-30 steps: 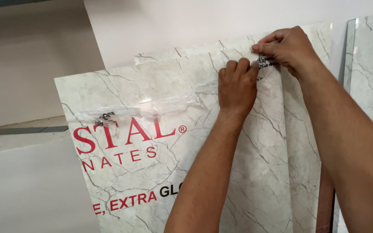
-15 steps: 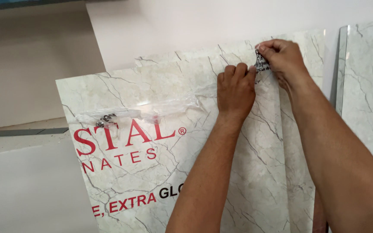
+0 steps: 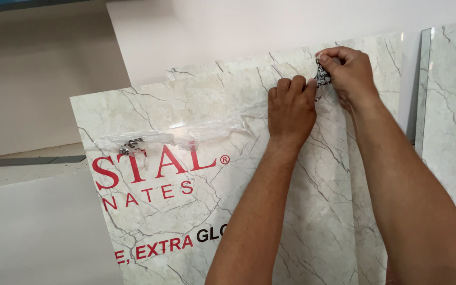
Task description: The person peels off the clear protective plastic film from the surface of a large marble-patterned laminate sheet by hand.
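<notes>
Film [image 3: 222, 124], clear and crumpled, runs in a wrinkled band across the upper part of the marble-patterned sheet [image 3: 312, 211] you face. That sheet is pale with grey veins, glossy, and carries red and black lettering on its lower left area. It stands tilted back against a white wall [image 3: 228, 31].

Your left hand [image 3: 291, 108] lies knuckles up on the sheet near its top edge, fingers curled down and pressing at the right end of the film band; whether it pinches the film or only holds it flat, you cannot tell from here. Your right hand [image 3: 349, 71] sits just beside it, at the sheet's top edge toward the right corner, closed in a pinch on a small crumpled piece with a dark pattern [image 3: 322, 76]. That piece is between your two hands, touching the right fingertips and just beside the left index finger.

At the left end of the film band, near the sheet's left edge, a second small dark crumpled bit [image 3: 131, 146] is caught in the plastic.

Behind the top edge, another sheet of the same marble pattern [image 3: 381, 50] shows. A third marbled panel [image 3: 455, 121] stands apart at the far right, with a dark gap between.
</notes>
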